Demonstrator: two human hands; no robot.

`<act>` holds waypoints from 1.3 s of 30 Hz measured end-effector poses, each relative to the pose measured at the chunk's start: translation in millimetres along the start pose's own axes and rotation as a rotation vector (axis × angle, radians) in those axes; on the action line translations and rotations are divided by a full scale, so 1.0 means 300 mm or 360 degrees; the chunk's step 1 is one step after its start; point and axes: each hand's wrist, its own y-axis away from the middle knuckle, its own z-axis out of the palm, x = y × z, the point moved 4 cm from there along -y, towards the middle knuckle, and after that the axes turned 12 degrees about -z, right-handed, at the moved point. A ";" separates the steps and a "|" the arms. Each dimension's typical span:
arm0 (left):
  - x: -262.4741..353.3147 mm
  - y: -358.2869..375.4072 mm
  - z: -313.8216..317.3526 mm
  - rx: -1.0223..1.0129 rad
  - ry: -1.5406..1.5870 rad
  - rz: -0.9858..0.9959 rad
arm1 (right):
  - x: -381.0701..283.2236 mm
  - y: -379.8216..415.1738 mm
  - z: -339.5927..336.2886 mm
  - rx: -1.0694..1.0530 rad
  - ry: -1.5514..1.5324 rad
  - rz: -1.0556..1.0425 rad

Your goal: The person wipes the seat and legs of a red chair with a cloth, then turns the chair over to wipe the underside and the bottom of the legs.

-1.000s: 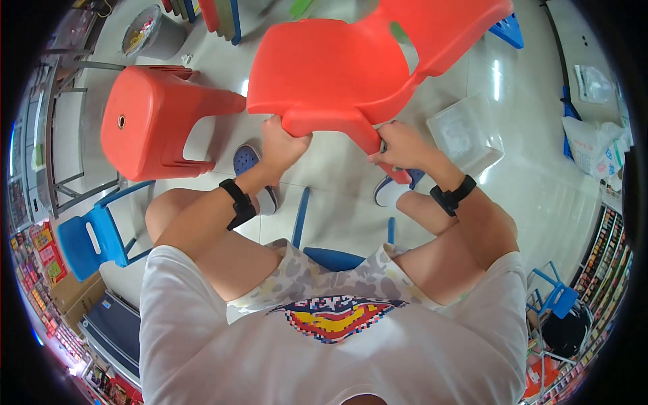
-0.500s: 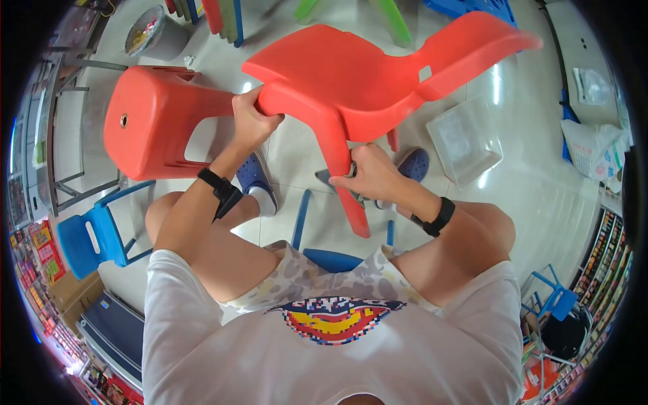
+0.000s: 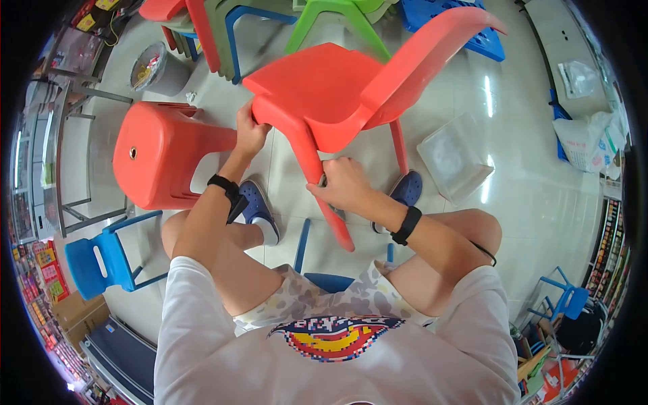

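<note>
A red plastic chair (image 3: 320,84) is tilted in front of me, its backrest up to the right. My left hand (image 3: 252,135) grips the edge of its seat beside the top of a leg. Lower on the near leg (image 3: 307,158), my right hand (image 3: 343,183) is closed around the leg and a grey object (image 3: 323,181), mostly hidden by the fingers. Left of my left hand, a red stool (image 3: 162,155) lies on its side.
Stacked chairs (image 3: 219,34) and a green chair (image 3: 331,20) stand ahead. A grey bin (image 3: 165,74) is at the upper left, a clear plastic box (image 3: 453,162) on the floor at the right, a small blue chair (image 3: 101,260) at the left.
The red chair has turned, with its backrest raised more steeply and its near leg shifted left. Both hands have moved with it, my right hand left and slightly down. The view has shifted.
</note>
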 end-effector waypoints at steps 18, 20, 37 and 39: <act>0.640 0.099 -0.260 0.0208 0.0032 -0.0097 | -0.096 -0.118 0.130 -0.0074 0.0196 -0.0079; 0.724 0.122 -0.199 0.0098 0.0108 0.0421 | -0.085 -0.136 0.166 -0.0034 0.0409 -0.0124; 0.841 0.168 -0.180 0.0829 0.0012 0.0453 | -0.069 -0.093 0.112 -0.0289 0.0807 -0.0229; 0.796 0.148 -0.233 0.0934 0.0164 0.0392 | -0.095 -0.075 0.113 -0.0309 0.0800 -0.0230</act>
